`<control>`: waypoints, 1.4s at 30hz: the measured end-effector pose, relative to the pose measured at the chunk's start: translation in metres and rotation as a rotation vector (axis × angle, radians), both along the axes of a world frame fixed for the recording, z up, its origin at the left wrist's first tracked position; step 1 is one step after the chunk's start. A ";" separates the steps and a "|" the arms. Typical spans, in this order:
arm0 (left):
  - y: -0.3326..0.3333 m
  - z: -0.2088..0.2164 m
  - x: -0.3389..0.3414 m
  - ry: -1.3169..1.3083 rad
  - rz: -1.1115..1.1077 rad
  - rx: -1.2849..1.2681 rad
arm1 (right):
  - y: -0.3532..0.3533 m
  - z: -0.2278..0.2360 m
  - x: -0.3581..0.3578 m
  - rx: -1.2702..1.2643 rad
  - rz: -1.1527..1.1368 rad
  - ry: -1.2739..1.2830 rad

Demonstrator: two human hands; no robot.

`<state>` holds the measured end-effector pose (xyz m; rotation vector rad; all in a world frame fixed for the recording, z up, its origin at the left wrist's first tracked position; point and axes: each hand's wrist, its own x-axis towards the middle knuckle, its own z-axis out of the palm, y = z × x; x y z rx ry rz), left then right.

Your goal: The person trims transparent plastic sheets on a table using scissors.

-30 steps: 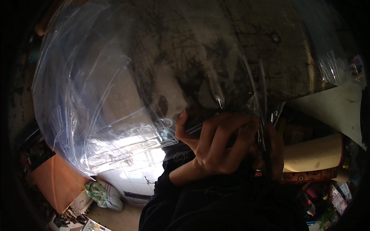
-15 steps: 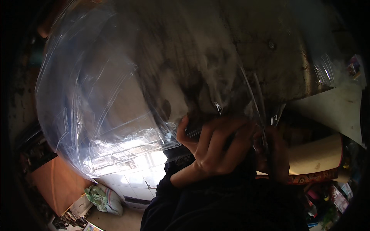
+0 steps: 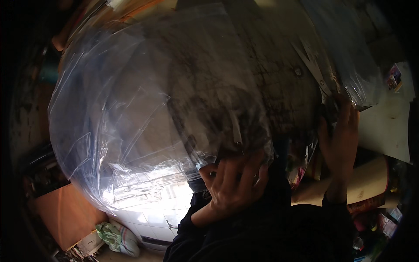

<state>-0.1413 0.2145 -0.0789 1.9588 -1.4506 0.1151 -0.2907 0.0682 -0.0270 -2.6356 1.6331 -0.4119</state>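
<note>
Two bare hands: left hand [image 3: 231,181] at the near edge of the plastic, right hand [image 3: 340,139] farther out and well apart to the right
Left fingers: curled inward, nearly closed, with the near edge of the clear plastic sheet [image 3: 131,96] caught under them
Right fingers: stretched forward, thumb parted from them, with the dark handles of the scissors [image 3: 321,81] at their tips; the shadow is too deep to tell how firmly they grip
Plastic sheet: spread forward and to the left from the left fingertips, creased and shiny, its right edge running away just beside those fingers and apart from the right ones
Scissors: beyond the right fingertips, blades slightly parted and pointing away over the dark scuffed worktop [image 3: 283,87]
Second clear plastic [image 3: 360,78]: just beyond and right of the right fingers
Pale sheet [image 3: 388,131]: right of the right hand
Cream roll [image 3: 362,179]: nearer than the right fingers, beside that wrist
Green bag [image 3: 110,234]: crumpled, well left of and nearer than the left fingers, contents hidden
White sack [image 3: 129,244]: against the green bag, striped, contents hidden too
</note>
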 end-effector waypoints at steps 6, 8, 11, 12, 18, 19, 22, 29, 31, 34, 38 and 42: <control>0.004 -0.004 0.001 -0.034 -0.065 -0.095 | 0.005 0.000 0.005 -0.031 -0.021 0.200; 0.006 -0.004 0.001 -0.027 -0.067 -0.109 | 0.007 0.003 0.005 -0.016 -0.008 0.208; 0.009 -0.003 0.003 -0.005 -0.075 -0.140 | 0.011 0.022 0.009 -0.017 0.242 0.141; 0.009 -0.003 0.003 0.009 -0.082 -0.155 | 0.013 0.025 0.011 -0.029 0.478 0.062; 0.013 -0.004 0.001 0.033 -0.074 -0.168 | 0.014 0.018 0.021 -0.270 1.201 0.064; 0.013 -0.004 0.001 0.031 -0.073 -0.169 | 0.014 0.018 0.022 -0.272 1.201 0.063; 0.013 -0.003 0.000 0.005 -0.063 -0.189 | 0.013 0.017 0.025 -0.319 1.245 0.093; 0.015 -0.004 0.002 0.017 -0.070 -0.161 | 0.010 0.011 0.030 -0.311 1.341 0.088; 0.013 -0.006 0.002 0.022 -0.080 -0.168 | 0.009 0.010 0.030 -0.298 1.338 0.107; 0.023 -0.009 0.005 -0.001 -0.089 -0.185 | 0.011 0.012 0.033 -0.190 1.286 0.002; 0.026 -0.005 0.002 -0.055 -0.117 -0.162 | 0.016 0.010 0.039 -0.017 1.139 -0.069; 0.001 0.002 -0.002 0.038 0.041 -0.099 | 0.018 0.001 0.042 0.113 1.145 -0.206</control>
